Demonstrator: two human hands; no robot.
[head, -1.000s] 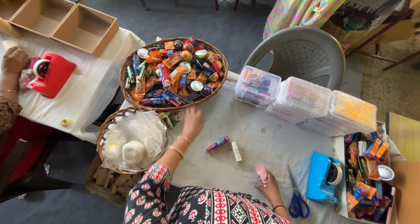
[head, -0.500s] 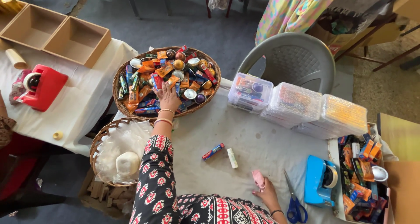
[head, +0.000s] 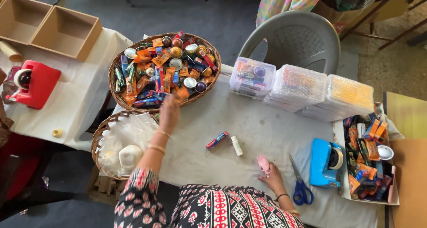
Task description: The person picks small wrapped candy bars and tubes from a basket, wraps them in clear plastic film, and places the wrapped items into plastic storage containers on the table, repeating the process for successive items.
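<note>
The fingers of the left hand (head: 169, 111) are blurred at the near rim of the round wicker basket (head: 116, 88), among the small packets and tubes (head: 156, 79) heaped inside; whether they are closed on anything cannot be told. 2 bangles ring the wrist, and the patterned sleeve runs back toward the bottom edge.

The right hand (head: 272, 178) rests on the bench (head: 262, 125), its fingers closed around a small pink thing (head: 263, 164) that sticks up from the fist. Just beside that hand lie blue-handled scissors (head: 299, 184), and next to them stands a blue tape dispenser (head: 325, 162).

On the bare cloth between the 2 hands lie a blue and red tube (head: 216, 140) and a small white tube (head: 236, 145), near each other but apart.

Below the full basket, at the bench's left edge, a 2nd wicker basket (head: 98, 134) holds clear plastic bags and a white roll. Along the far side sit 3 clear plastic boxes (head: 302, 86) in a row, and behind them a grey plastic chair (head: 297, 42). At the right edge a shallow tray (head: 343, 165) holds more packets.

A 2nd covered table on the left carries a red tape dispenser (head: 36, 83) and 2 open wooden boxes (head: 49, 25).
</note>
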